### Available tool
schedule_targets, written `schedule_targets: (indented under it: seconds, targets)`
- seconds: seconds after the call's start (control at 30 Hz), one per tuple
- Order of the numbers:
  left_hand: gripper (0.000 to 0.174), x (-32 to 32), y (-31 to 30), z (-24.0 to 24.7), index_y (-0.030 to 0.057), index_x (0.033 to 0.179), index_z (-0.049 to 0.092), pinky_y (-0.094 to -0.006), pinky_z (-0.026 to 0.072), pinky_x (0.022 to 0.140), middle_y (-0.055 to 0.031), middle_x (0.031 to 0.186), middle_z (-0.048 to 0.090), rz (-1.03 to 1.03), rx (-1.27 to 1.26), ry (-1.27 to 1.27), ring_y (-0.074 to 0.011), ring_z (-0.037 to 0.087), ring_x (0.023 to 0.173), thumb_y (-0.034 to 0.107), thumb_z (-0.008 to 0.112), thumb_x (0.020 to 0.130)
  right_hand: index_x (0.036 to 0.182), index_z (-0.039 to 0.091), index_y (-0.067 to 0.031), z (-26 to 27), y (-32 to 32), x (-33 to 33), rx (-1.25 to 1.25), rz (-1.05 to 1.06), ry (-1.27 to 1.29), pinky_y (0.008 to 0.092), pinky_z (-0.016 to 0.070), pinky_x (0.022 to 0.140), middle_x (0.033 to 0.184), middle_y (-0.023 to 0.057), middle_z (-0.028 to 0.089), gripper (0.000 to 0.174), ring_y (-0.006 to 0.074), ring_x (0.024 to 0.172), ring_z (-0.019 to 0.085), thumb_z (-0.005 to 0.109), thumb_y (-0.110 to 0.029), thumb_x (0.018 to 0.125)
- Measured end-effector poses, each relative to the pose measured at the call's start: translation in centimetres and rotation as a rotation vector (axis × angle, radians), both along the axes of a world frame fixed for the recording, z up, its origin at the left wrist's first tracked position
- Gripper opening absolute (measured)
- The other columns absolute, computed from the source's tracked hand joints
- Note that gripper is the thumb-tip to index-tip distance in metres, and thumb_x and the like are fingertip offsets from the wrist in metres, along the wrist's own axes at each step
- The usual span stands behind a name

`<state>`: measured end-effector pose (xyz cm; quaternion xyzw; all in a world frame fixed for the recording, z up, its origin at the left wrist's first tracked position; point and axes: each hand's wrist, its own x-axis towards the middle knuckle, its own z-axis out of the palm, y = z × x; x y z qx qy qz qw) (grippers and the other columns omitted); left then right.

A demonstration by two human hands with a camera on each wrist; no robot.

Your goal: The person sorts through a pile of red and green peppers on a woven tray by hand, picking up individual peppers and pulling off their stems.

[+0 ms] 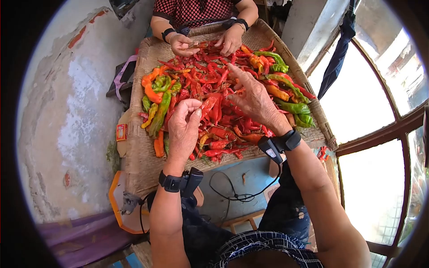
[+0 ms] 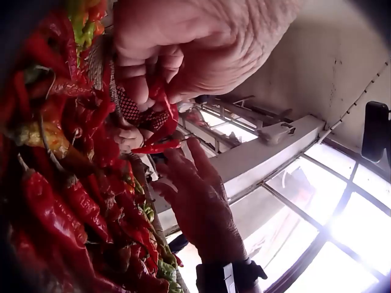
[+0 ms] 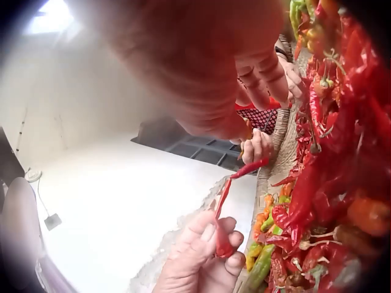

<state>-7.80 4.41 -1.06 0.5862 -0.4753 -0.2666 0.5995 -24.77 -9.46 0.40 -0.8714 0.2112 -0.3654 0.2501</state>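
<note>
My left hand (image 1: 183, 129) pinches a red chili pepper (image 1: 208, 106) between thumb and fingers above the heap. In the right wrist view the held chili (image 3: 223, 235) points up from the fingertips, with a thin red strip bending off at its top. My right hand (image 1: 255, 100) is close by on the right, fingers loosely spread over the peppers. In the left wrist view the right hand (image 2: 198, 195) has its fingertips near the end of the red strip (image 2: 160, 146). Beneath both hands lies a heap of red chilies (image 1: 219, 129) on a woven tray (image 1: 144, 172).
Green and orange peppers (image 1: 292, 108) lie along the tray's right side, more green ones (image 1: 161, 111) at left. Across the tray, another person's hands (image 1: 185, 46) handle peppers. A cable (image 1: 232, 196) hangs below the front edge. Windows (image 1: 371, 178) stand at right, a wall (image 1: 76, 134) at left.
</note>
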Motion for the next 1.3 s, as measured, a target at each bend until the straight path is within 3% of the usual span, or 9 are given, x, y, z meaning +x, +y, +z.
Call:
schedule_targets:
  seconds: [0.17, 0.3, 0.4, 0.47, 0.63, 0.8, 0.97, 1.07, 1.3]
  targets:
    - [0.02, -0.6, -0.4, -0.2, 0.0019, 0.111, 0.055, -0.0236, 0.0461, 0.075, -0.0028, 0.096, 0.06, -0.05, 0.048, -0.136, -0.0073, 0.055, 0.085, 0.014, 0.053, 0.096, 0.11, 0.063, -0.0033, -0.9, 1.7, 1.2, -0.089, 0.244, 0.042, 0.042, 0.0489, 0.086, 0.108, 0.0175, 0.061, 0.034, 0.0352, 0.101, 0.059, 0.068, -0.004, 0.077]
    - [0.022, -0.9, -0.9, -0.1, 0.002, 0.113, 0.054, -0.0276, 0.0497, 0.077, -0.0078, 0.103, 0.063, 0.006, 0.01, -0.074, -0.0113, 0.059, 0.09, 0.018, 0.052, 0.098, 0.091, 0.064, 0.0021, 0.1, 1.5, 0.5, 0.119, 0.118, 0.124, 0.0407, 0.05, 0.063, 0.076, 0.0188, 0.064, 0.015, 0.0346, 0.068, 0.062, 0.064, -0.011, 0.084]
    - [0.025, -0.6, -1.3, -0.3, 0.0026, 0.115, 0.054, -0.0305, 0.0505, 0.078, -0.0117, 0.106, 0.063, 0.093, 0.056, -0.145, -0.0181, 0.062, 0.092, 0.019, 0.055, 0.096, 0.088, 0.063, 0.0039, 0.4, -0.9, -0.6, 0.257, -0.033, 0.315, 0.0405, 0.0483, 0.06, 0.073, 0.0211, 0.063, 0.018, 0.0343, 0.068, 0.063, 0.064, -0.013, 0.086]
    - [0.032, -1.0, -1.8, -0.5, 0.0025, 0.117, 0.053, -0.0358, 0.0497, 0.083, -0.0164, 0.11, 0.062, 0.133, -0.013, -0.63, -0.0251, 0.061, 0.096, 0.019, 0.061, 0.092, 0.099, 0.063, 0.0048, 0.4, -2.1, -0.9, 0.33, -0.102, 0.346, 0.0381, 0.0502, 0.063, 0.075, 0.0226, 0.063, 0.027, 0.0321, 0.071, 0.066, 0.066, -0.018, 0.086]
    - [0.05, -2.5, -2.9, -1.9, 0.0034, 0.12, 0.052, -0.0463, 0.0457, 0.088, -0.02, 0.112, 0.061, 0.204, 0.127, -1.06, -0.0369, 0.057, 0.098, 0.028, 0.071, 0.081, 0.136, 0.04, 0.0047, -0.6, -2.6, -0.6, 0.151, -0.256, 0.014, 0.038, 0.0521, 0.077, 0.099, 0.026, 0.064, 0.066, 0.0325, 0.088, 0.066, 0.07, -0.018, 0.082]
    - [0.043, -1.8, -2.9, -1.2, 0.0038, 0.114, 0.053, -0.0471, 0.0479, 0.079, -0.0193, 0.1, 0.065, 0.141, 0.416, -1.029, -0.0379, 0.058, 0.095, 0.021, 0.071, 0.079, 0.12, 0.058, 0.0015, -0.7, -2.2, -0.5, 0.147, -0.162, 0.014, 0.0372, 0.0525, 0.079, 0.103, 0.019, 0.065, 0.043, 0.028, 0.092, 0.065, 0.068, -0.01, 0.08]
    - [0.029, -0.9, -1.9, -0.5, 0.0047, 0.103, 0.052, -0.0442, 0.048, 0.078, -0.0162, 0.092, 0.062, 0.233, 0.175, -0.727, -0.0343, 0.06, 0.088, 0.011, 0.067, 0.08, 0.105, 0.065, 0.0014, -0.8, -0.6, -0.8, 0.172, 0.07, 0.095, 0.0322, 0.0531, 0.073, 0.086, 0.0126, 0.067, 0.021, 0.018, 0.08, 0.066, 0.064, -0.01, 0.087]
    - [0.026, -0.6, -1.8, -0.4, 0.0037, 0.101, 0.051, -0.0429, 0.0485, 0.075, -0.0149, 0.09, 0.061, 0.281, 0.004, -0.559, -0.0331, 0.061, 0.086, 0.005, 0.065, 0.08, 0.097, 0.065, 0.0017, -0.7, 1.2, -0.3, 0.367, 0.121, 0.126, 0.0368, 0.0524, 0.068, 0.077, 0.0154, 0.067, 0.016, 0.0261, 0.074, 0.067, 0.063, -0.008, 0.085]
    - [0.026, -1.8, -1.9, 0.0, 0.0024, 0.101, 0.052, -0.0407, 0.0502, 0.076, -0.014, 0.093, 0.061, 0.173, -0.16, -0.557, -0.0327, 0.062, 0.086, -0.003, 0.064, 0.078, 0.113, 0.057, -0.0001, -1.1, 3.3, 0.9, 0.278, 0.052, 0.138, 0.0398, 0.0514, 0.069, 0.08, 0.0154, 0.065, 0.037, 0.031, 0.076, 0.065, 0.069, -0.008, 0.079]
